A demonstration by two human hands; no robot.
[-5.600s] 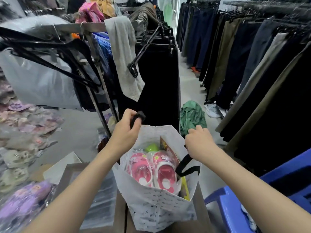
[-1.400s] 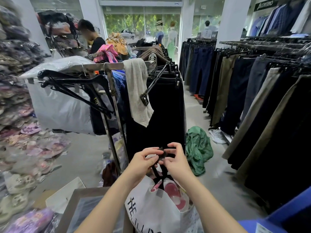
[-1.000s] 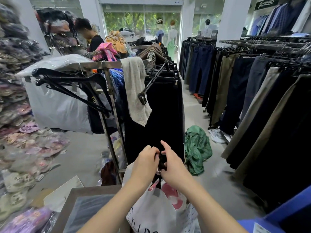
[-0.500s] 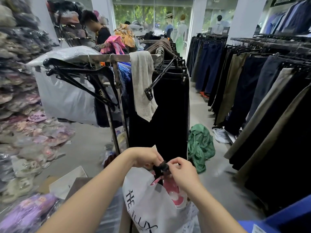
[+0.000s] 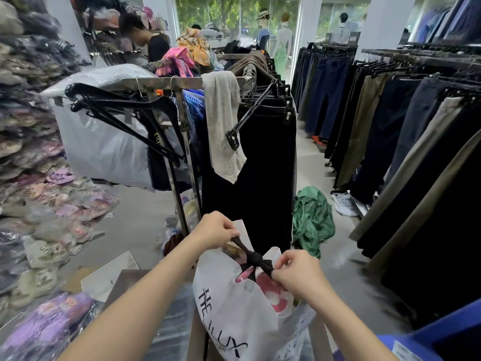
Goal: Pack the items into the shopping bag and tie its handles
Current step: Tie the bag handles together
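A white shopping bag [image 5: 234, 316] with black lettering stands low in the middle. Pink children's shoes [image 5: 270, 293] show through its mouth. The bag's two black handles [image 5: 253, 256] cross in a knot above the opening. My left hand [image 5: 213, 230] grips one handle end up and to the left of the knot. My right hand [image 5: 296, 274] pinches the other end to the lower right, so the strap runs taut between them.
A metal clothes rack [image 5: 187, 82] with black hangers and dark trousers stands straight ahead. Packed slippers [image 5: 39, 178] pile up on the left. Trouser racks [image 5: 403, 113] line the right. A green cloth [image 5: 312, 217] lies on the floor. A person [image 5: 145, 37] stands far back.
Both hands brought the two handles together over the bag and crossed them. Since half a second ago the hands have pulled apart and the knot has drawn tight between them.
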